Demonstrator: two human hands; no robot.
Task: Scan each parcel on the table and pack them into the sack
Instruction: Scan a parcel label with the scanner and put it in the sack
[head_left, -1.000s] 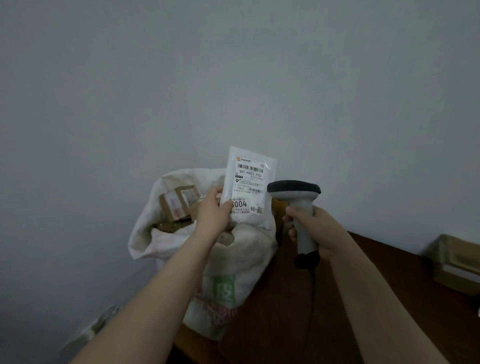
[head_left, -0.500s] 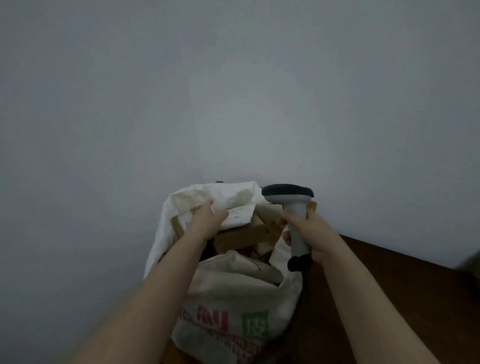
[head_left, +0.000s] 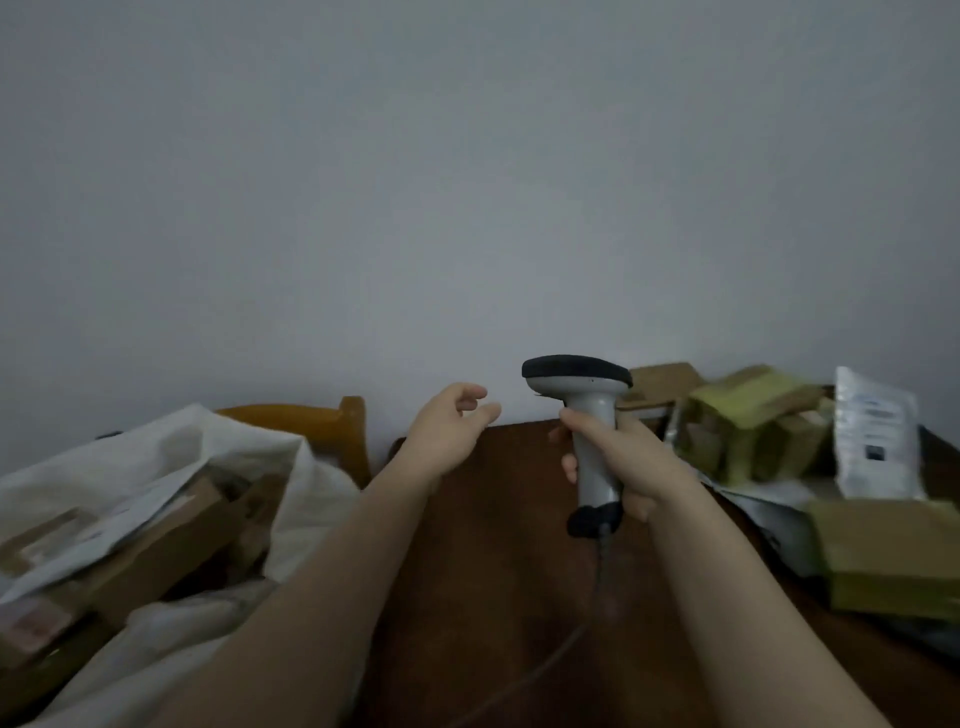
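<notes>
My right hand (head_left: 626, 462) grips the handle of a grey barcode scanner (head_left: 584, 405) with a black head, held upright over the dark brown table (head_left: 498, 545). Its cable (head_left: 571, 634) trails down toward me. My left hand (head_left: 449, 428) hovers empty above the table's far edge, fingers loosely spread. At the left, the white sack (head_left: 171, 452) stands open with brown boxes (head_left: 156, 540) and a white mailer (head_left: 104, 519) inside. Cardboard parcels (head_left: 748, 421) and a white labelled pouch (head_left: 875, 436) are piled at the right.
A wooden chair back (head_left: 317, 421) rises behind the sack. A larger brown box (head_left: 888, 556) sits near the table's right edge, with pale flat mailers (head_left: 769, 499) under the pile. A plain grey wall fills the background.
My left hand dropped the white pouch into the sack and came out empty, moving right over the table. The view swung right, showing the parcel pile. The scanner stays in my right hand.
</notes>
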